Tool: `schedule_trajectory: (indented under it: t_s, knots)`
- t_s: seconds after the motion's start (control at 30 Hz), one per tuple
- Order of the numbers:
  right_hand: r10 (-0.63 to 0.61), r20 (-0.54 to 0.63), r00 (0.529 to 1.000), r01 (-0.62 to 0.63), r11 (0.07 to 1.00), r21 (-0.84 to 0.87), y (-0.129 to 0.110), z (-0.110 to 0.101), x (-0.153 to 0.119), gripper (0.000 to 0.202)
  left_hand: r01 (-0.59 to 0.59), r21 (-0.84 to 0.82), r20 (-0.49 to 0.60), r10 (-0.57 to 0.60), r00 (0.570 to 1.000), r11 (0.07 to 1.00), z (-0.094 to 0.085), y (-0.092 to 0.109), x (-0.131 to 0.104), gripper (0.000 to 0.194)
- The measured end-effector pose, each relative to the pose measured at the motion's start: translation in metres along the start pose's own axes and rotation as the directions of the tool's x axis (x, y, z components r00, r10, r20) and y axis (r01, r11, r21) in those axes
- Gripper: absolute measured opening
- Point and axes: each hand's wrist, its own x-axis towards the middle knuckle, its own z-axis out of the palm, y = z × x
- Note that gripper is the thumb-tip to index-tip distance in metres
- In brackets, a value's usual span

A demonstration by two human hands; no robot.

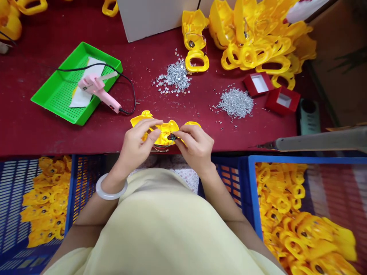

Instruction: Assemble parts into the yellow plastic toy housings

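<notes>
A yellow plastic shell (168,129) lies open at the table's front edge, with thin dark and coloured wires (171,136) inside it. My right hand (196,147) is at its right side, thumb and fingertips pinched on the dark wires. My left hand (139,143) rests over the shell's left part, thumb and fingers curved with a gap between their tips; nothing shows between them. A yellow handle piece (192,123) pokes out behind my right hand. A pale loose wire end hangs near the table edge between my hands.
Behind lie a pile of silver washer-like pieces (176,76) and a pile of screws (236,103). A green tray (57,82) holds a pink glue gun (99,91). Yellow shells (252,42), red boxes (283,101) and a screwdriver-like tool (315,143) are right. Blue crates (255,198) flank me.
</notes>
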Motion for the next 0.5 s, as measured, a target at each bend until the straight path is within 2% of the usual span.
schedule_trajectory:
  t_s: [0.1,0.17,0.23,0.37,0.43,0.5]
  knots:
    - [-0.008,-0.044,0.999,0.01,0.999,0.038,-0.003,-0.007,-0.002,0.019,0.006,0.058,0.157,-0.015,0.987,0.998,0.007,0.005,0.006,0.03]
    - [0.009,-0.054,0.999,-0.006,0.999,0.043,-0.005,-0.009,-0.004,0.018,0.014,0.073,0.177,-0.027,0.984,0.997,0.013,0.007,0.007,0.022]
    - [0.028,-0.059,0.998,-0.025,0.999,0.044,-0.007,-0.009,-0.006,0.017,0.052,0.034,0.164,-0.057,0.985,0.998,0.018,0.009,0.004,0.014]
    - [0.073,-0.073,0.995,-0.069,0.996,0.055,-0.011,-0.005,-0.011,0.015,0.125,-0.068,0.095,-0.118,0.988,0.99,0.02,0.01,-0.003,0.009]
    - [0.134,-0.029,0.991,-0.128,0.98,0.149,-0.013,-0.006,-0.011,0.015,0.12,-0.067,0.055,-0.116,0.992,0.99,0.018,0.009,-0.006,0.005]
    - [0.223,0.069,0.972,-0.234,0.919,0.319,-0.016,-0.008,-0.009,0.016,0.089,-0.047,0.028,-0.088,0.996,0.995,0.016,0.008,-0.008,0.004]
